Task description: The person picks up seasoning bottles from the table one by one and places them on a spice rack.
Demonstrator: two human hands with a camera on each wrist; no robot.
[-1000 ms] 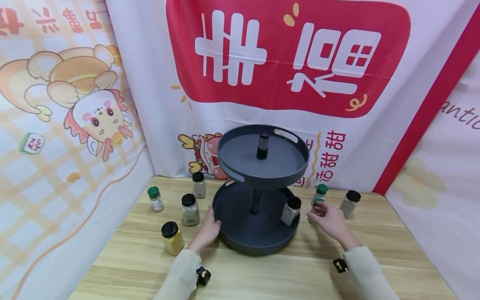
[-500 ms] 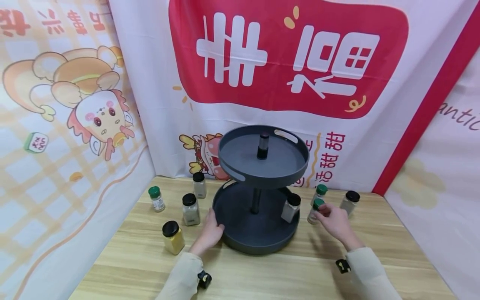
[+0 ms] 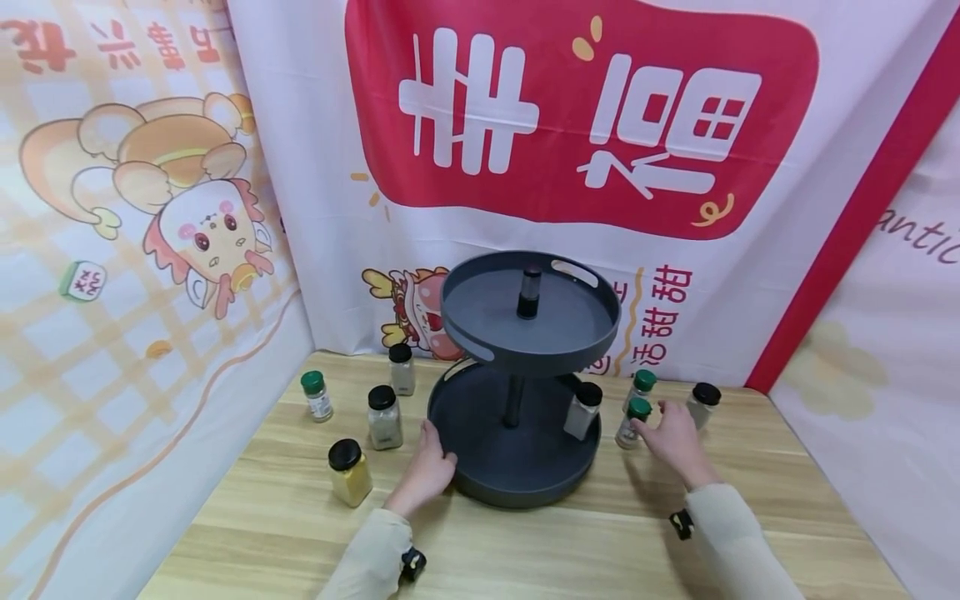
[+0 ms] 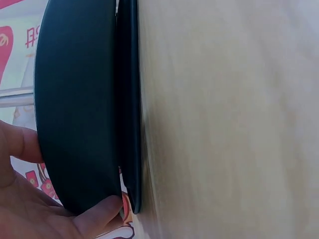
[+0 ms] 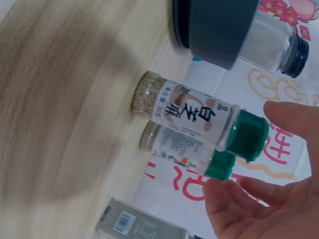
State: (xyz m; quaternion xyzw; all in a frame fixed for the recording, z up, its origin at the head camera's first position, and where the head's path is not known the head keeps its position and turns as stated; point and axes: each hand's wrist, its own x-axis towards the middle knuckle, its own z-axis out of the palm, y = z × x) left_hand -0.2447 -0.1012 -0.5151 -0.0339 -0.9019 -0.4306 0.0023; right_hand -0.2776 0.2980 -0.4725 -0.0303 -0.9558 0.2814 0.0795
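A dark grey two-tier round tray (image 3: 517, 492) stands on the table. My left hand (image 3: 427, 471) grips the left wall of its lower tier; in the left wrist view, thumb and fingers lie on either side of the wall (image 4: 79, 99). A black-capped spice jar (image 3: 581, 419) stands inside that tier at the right. My right hand (image 3: 675, 442) is open, fingers parted, beside a green-capped sesame seed jar (image 5: 192, 110) standing right of the tray. In the right wrist view, the thumb is close to its cap. Another green-capped jar (image 5: 182, 147) stands just behind it.
A black-capped jar (image 3: 702, 406) stands beyond my right hand. On the left are a green-capped jar (image 3: 317, 397), a jar of yellow powder (image 3: 350, 479) and two grey-white jars (image 3: 386, 425). The upper tier (image 3: 487, 308) overhangs the lower. Printed cloth (image 3: 322, 208) hangs behind.
My right hand has let go of the sesame seed jar; its fingers have spread and drawn slightly right of the cap. My left hand keeps its grip on the tray.
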